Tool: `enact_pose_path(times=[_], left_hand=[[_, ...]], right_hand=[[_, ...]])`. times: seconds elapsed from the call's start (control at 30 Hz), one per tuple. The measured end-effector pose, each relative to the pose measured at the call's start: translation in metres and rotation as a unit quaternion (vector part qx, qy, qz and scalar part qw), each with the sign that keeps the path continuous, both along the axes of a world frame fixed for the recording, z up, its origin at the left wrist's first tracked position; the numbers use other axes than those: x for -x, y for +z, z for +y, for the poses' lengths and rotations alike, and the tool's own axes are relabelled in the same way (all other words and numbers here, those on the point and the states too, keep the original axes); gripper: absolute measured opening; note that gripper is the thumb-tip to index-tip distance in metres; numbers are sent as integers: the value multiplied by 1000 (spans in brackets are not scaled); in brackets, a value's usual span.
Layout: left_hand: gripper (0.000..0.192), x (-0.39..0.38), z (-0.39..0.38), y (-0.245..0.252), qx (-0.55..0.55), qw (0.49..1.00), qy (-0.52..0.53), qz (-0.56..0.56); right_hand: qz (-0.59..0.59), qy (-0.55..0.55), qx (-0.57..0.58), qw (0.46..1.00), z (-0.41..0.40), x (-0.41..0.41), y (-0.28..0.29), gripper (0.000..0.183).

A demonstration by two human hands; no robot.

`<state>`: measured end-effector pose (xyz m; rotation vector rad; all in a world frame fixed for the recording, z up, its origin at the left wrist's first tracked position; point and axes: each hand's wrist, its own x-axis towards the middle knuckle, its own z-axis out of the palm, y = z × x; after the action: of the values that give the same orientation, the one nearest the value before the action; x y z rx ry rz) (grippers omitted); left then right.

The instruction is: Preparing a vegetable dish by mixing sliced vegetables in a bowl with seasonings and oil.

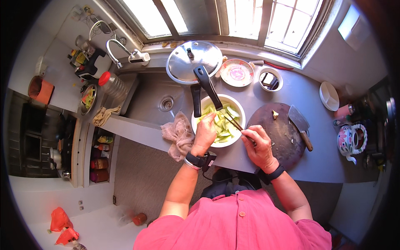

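A white bowl [243,114] of pale green vegetable slices [222,133] stands at the counter's front edge. In my right hand [260,145] is a pair of dark chopsticks [233,121], their tips down among the slices. My left hand [205,132] reaches over the bowl's left rim, fingertips at the slices near the chopstick tips. Whether those fingers pinch a slice is hidden. Two black handles [207,83] of a pressure cooker [181,61] jut over the bowl's far side. Left of the bowl, a crumpled pinkish cloth [178,136] hangs over the counter edge.
To the right lies a round wooden chopping board [265,137] with a cleaver [298,118] on its edge. Behind stand a patterned plate [237,72] and a cup of dark liquid [278,75]. A steel sink [147,90] is at left; a floral teapot [347,140] stands far right.
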<state>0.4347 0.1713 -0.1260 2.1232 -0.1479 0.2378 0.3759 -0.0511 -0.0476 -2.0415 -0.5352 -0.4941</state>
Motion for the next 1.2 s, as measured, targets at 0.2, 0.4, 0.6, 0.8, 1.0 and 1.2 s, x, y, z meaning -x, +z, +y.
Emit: enact_pose_path(times=[0.2, 0.4, 0.6, 0.8, 1.0, 1.2], left_hand=[[16, 17, 15, -4, 58, 996, 66, 32], [17, 48, 37, -28, 274, 951, 82, 117], [23, 26, 16, -24, 215, 975, 40, 44], [22, 34, 31, -21, 258, 960, 61, 84], [20, 34, 31, -10, 227, 969, 64, 70], [20, 39, 54, -16, 307, 945, 85, 74]], right_hand=[[-1, -3, -43, 999, 17, -20, -8, 13], [42, -28, -81, 995, 22, -32, -32, 13], [92, -9, -58, 994, 21, -20, -27, 13], [62, 20, -47, 997, 16, 14, 3, 14], [70, 62, -45, 995, 31, 11, -20, 12], [61, -31, -80, 994, 22, -4, -22, 11]])
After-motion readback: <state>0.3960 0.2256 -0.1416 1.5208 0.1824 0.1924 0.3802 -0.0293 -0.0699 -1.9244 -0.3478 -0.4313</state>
